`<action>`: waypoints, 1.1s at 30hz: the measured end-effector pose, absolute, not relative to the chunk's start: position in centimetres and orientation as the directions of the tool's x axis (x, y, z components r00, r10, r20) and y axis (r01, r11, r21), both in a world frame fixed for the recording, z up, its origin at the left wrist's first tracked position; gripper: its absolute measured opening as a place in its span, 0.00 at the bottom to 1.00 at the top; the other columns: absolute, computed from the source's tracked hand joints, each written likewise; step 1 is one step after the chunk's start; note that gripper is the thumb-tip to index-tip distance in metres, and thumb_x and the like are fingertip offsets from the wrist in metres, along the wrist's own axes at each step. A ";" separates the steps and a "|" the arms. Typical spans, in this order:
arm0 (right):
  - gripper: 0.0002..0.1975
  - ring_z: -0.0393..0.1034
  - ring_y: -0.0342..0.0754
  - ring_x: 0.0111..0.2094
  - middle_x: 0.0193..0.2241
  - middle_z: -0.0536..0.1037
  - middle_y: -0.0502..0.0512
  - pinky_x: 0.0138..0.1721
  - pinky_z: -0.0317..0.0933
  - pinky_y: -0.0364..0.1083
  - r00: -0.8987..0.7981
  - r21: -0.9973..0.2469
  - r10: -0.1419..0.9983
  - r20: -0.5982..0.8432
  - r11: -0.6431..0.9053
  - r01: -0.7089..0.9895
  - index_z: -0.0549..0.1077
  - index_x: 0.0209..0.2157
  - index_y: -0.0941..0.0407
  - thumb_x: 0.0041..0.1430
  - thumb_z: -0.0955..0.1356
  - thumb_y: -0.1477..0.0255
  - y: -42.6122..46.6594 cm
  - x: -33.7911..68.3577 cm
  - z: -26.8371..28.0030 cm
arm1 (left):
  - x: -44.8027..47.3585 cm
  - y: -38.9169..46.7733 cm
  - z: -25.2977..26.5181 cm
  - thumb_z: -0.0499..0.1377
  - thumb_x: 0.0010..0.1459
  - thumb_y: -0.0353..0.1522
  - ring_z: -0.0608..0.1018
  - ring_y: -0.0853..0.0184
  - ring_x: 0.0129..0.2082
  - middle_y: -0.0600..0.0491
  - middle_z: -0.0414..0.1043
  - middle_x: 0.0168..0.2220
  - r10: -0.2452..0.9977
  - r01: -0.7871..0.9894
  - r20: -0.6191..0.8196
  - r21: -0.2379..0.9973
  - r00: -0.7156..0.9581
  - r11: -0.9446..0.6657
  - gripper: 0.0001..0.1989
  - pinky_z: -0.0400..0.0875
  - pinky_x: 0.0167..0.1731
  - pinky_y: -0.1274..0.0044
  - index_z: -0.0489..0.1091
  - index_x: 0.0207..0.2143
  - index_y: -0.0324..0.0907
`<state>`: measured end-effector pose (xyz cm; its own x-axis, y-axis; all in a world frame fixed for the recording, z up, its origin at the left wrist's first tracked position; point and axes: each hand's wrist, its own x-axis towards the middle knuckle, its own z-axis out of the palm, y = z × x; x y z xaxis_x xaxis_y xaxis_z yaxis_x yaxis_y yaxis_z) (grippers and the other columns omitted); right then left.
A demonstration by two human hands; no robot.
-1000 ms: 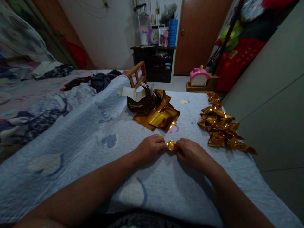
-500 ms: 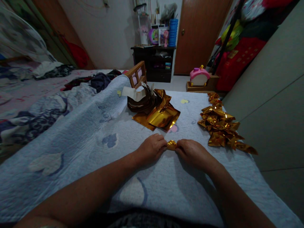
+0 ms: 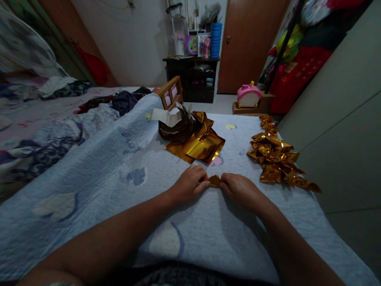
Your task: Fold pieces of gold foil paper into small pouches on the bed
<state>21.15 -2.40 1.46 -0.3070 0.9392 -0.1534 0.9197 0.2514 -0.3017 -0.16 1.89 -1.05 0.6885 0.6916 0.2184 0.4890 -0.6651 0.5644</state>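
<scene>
A small folded piece of gold foil paper (image 3: 214, 181) is pinched between my two hands, just above the light-blue quilt (image 3: 166, 214). My left hand (image 3: 190, 182) grips its left end with the fingers closed; my right hand (image 3: 239, 190) closes on the right end. Both hands cover the ends, so only the middle of the foil shows. Beyond them lie loose gold foil sheets (image 3: 202, 147) beside a curled stack of foil paper (image 3: 174, 127) with pale backs. Several folded gold foil pieces (image 3: 272, 155) are heaped along the right side.
A wooden rail (image 3: 171, 93) rises behind the stack. Rumpled clothes (image 3: 125, 101) lie on the bed to the left. Farther back are a dark cabinet (image 3: 190, 85), a pink toy case (image 3: 249, 95) and a door (image 3: 250, 51). A pale panel (image 3: 342, 139) borders the right side.
The foil between my hands has turned or flattened: its shiny rounded top now looks duller and more angular. My fingers have shifted slightly on it; the heaps lie as before.
</scene>
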 end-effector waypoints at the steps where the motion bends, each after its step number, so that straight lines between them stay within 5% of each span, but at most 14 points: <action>1: 0.09 0.72 0.50 0.34 0.33 0.78 0.56 0.34 0.55 0.46 -0.310 -0.305 0.940 -0.143 0.256 0.917 0.73 0.34 0.56 0.68 0.63 0.73 -2.4 21.2 1.4 | -0.2 1.8 -1.0 0.57 0.65 0.32 0.71 0.64 0.36 0.52 0.70 0.33 0.696 0.482 0.220 0.580 0.684 -0.656 0.08 0.66 0.39 0.72 0.67 0.31 0.41; 15: 0.07 0.66 0.45 0.32 0.30 0.73 0.52 0.34 0.55 0.44 -0.312 -0.532 0.950 0.012 0.270 0.802 0.68 0.28 0.56 0.56 0.65 0.81 -2.2 21.0 1.3 | -0.4 1.8 -0.8 0.62 0.55 0.28 0.73 0.69 0.32 0.53 0.72 0.32 0.798 0.258 0.257 0.854 0.546 -0.451 0.07 0.68 0.34 0.76 0.67 0.25 0.40; 26: 0.06 0.67 0.45 0.29 0.28 0.73 0.50 0.33 0.58 0.44 -0.286 -0.686 0.900 0.330 0.437 0.582 0.67 0.29 0.55 0.54 0.64 0.80 -1.9 21.2 0.5 | -0.5 1.9 -0.7 0.64 0.56 0.27 0.75 0.67 0.36 0.51 0.73 0.36 0.769 0.158 0.360 0.848 0.528 -0.506 0.02 0.69 0.39 0.75 0.75 0.33 0.40; 33: 0.05 0.67 0.46 0.30 0.29 0.73 0.51 0.33 0.60 0.44 -0.288 -0.741 0.905 0.314 0.423 0.521 0.68 0.31 0.54 0.55 0.66 0.79 -2.1 20.8 0.7 | -0.5 1.7 -0.5 0.63 0.59 0.28 0.78 0.66 0.35 0.50 0.78 0.35 0.781 0.169 0.368 0.845 0.504 -0.508 0.03 0.70 0.38 0.75 0.78 0.35 0.40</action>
<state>20.79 -2.07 0.65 -0.2880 0.9047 0.3141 0.5207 0.4232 -0.7415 -0.54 1.66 -0.49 0.5042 0.7811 0.3684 0.1691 -0.5077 0.8448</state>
